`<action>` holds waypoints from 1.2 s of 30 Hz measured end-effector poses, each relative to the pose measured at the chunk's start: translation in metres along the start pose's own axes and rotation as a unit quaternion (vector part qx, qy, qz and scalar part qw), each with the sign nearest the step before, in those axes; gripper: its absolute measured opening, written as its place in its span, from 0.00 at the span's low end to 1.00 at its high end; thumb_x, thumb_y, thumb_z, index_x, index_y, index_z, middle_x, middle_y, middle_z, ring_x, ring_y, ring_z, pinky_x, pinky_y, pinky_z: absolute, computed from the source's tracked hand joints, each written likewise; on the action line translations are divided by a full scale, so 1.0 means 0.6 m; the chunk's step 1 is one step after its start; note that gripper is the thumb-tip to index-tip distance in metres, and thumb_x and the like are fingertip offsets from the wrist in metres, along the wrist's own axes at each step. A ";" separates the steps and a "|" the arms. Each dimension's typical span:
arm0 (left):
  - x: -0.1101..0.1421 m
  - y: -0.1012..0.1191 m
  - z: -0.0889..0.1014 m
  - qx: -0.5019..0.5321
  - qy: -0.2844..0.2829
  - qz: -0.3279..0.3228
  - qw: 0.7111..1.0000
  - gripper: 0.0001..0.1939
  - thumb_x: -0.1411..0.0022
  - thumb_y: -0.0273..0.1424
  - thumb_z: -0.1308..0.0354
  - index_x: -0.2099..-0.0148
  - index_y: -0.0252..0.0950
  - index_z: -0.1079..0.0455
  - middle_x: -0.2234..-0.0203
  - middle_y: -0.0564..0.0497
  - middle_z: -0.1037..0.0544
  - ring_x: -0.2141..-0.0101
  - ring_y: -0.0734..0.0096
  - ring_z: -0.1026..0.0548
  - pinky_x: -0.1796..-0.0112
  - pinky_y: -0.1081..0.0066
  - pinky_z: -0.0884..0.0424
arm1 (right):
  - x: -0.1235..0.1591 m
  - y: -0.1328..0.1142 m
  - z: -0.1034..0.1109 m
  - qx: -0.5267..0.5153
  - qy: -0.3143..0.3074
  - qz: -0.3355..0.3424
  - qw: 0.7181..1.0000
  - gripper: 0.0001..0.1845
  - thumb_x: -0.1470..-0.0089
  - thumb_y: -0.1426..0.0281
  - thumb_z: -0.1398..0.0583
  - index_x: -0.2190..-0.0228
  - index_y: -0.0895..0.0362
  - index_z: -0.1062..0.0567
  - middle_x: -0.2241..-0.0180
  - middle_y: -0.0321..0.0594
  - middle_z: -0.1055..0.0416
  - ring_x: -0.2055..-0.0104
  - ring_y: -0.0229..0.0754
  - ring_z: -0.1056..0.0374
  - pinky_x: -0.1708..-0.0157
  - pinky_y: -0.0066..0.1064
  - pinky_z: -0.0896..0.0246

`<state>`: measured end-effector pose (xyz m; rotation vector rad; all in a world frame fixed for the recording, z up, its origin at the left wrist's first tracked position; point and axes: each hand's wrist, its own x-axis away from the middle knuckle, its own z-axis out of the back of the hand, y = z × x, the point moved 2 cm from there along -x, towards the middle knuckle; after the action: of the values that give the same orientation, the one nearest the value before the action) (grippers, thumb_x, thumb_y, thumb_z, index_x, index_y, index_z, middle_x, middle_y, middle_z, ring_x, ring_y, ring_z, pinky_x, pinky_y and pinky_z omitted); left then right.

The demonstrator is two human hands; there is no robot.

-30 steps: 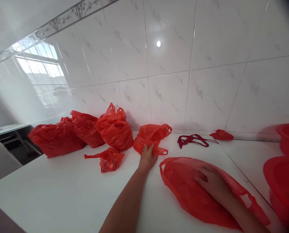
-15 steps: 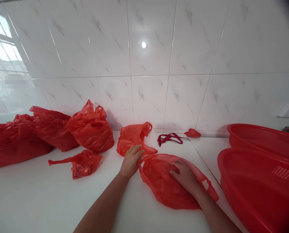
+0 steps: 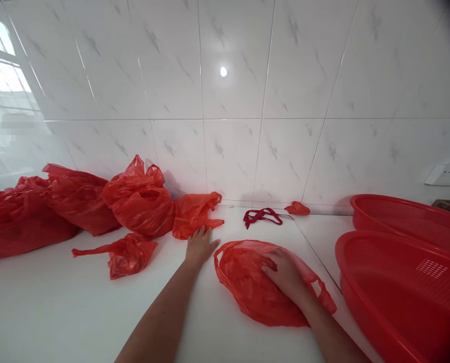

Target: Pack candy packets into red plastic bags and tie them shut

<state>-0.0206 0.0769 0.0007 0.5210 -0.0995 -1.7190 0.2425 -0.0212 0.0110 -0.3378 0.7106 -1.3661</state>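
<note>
My right hand (image 3: 285,275) is inside a flattened red plastic bag (image 3: 247,290) that lies on the white counter (image 3: 51,312), fingers curled against the film from within. My left hand (image 3: 200,246) rests flat on the counter with fingers stretched out, its tips touching a crumpled empty red bag (image 3: 192,214) near the wall.
Three full red bags (image 3: 139,199) line the tiled wall at left, with a small knotted one (image 3: 128,254) in front. A dark red string (image 3: 260,216) and a red scrap (image 3: 298,207) lie by the wall. Two red mesh baskets (image 3: 402,275) stand at right.
The view swung right, bringing the baskets into sight. My left hand pushed the crumpled bag leftward against the full bags. My right hand gathered the flat bag smaller.
</note>
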 end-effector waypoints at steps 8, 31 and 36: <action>-0.007 0.011 0.027 0.063 0.147 -0.100 0.982 0.21 0.36 0.34 0.55 0.42 0.42 0.38 0.38 0.50 0.43 0.40 0.63 0.43 0.43 0.61 0.43 | -0.006 0.006 -0.006 -0.006 -0.001 0.016 1.000 0.16 0.52 0.70 0.44 0.60 0.57 0.25 0.55 0.44 0.31 0.51 0.48 0.36 0.49 0.38 0.43; 0.012 -0.012 0.056 0.061 0.182 -0.057 0.980 0.19 0.35 0.40 0.56 0.48 0.40 0.32 0.45 0.48 0.32 0.44 0.62 0.36 0.44 0.63 0.41 | -0.007 0.013 -0.010 -0.026 0.002 0.022 0.999 0.16 0.52 0.70 0.44 0.60 0.56 0.25 0.56 0.43 0.30 0.51 0.46 0.36 0.49 0.38 0.43; 0.006 -0.012 0.035 -0.024 0.102 -0.061 0.993 0.24 0.45 0.43 0.43 0.45 0.46 0.32 0.36 0.50 0.46 0.37 0.50 0.51 0.42 0.52 0.48 | -0.004 0.003 -0.004 -0.019 0.003 0.010 1.000 0.16 0.52 0.70 0.44 0.59 0.57 0.25 0.56 0.44 0.30 0.52 0.46 0.36 0.48 0.38 0.43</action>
<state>-0.0356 0.0706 0.0159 0.6758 0.1215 -1.7723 0.2423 -0.0181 0.0087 -0.3576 0.7436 -1.3369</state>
